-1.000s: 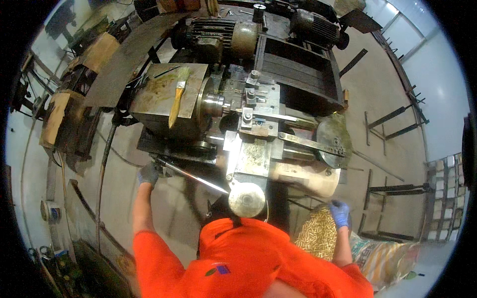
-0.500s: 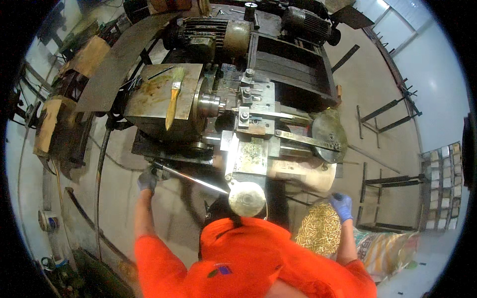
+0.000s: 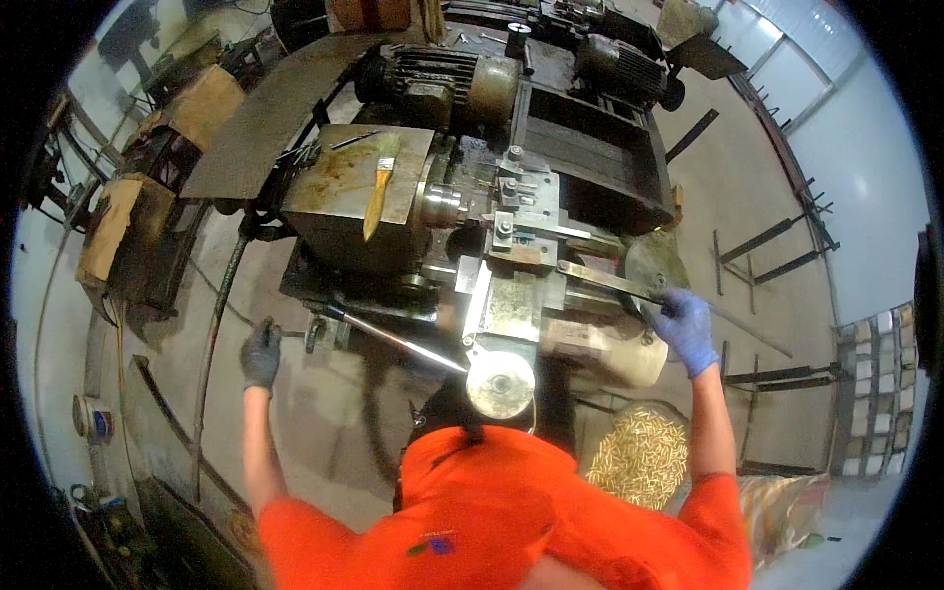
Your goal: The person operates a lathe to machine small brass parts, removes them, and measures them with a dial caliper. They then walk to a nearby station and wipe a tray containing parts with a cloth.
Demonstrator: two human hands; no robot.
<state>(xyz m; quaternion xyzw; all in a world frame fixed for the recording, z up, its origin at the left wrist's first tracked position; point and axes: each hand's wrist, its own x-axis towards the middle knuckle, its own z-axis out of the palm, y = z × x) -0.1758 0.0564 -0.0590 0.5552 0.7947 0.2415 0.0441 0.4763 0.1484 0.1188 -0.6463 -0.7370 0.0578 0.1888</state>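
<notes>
My left hand (image 3: 262, 356), in a dark grey glove, is closed at the end of a thin lever handle (image 3: 292, 334) below the machine's left side; the exact grip is hard to see. On the right, my right hand (image 3: 681, 324) in a blue glove is closed round the end of a flat metal lever (image 3: 610, 280). This lever runs left to the slide of a small lathe, whose tool block (image 3: 521, 211) faces a round chuck (image 3: 442, 205). Below my right forearm lies a heap of small brass-coloured pieces (image 3: 639, 457).
A wooden-handled brush (image 3: 377, 202) lies on the headstock cover (image 3: 334, 182). Nearest my body is a round metal disc (image 3: 501, 383), with a shiny rod (image 3: 403, 344) slanting beside it. Electric motors (image 3: 447, 84) stand behind. A striped sack (image 3: 782, 511) is at the lower right.
My right hand has moved up from beside the brass pieces to the flat lever. My left hand has shifted left, farther from the machine. The whole view has shifted slightly.
</notes>
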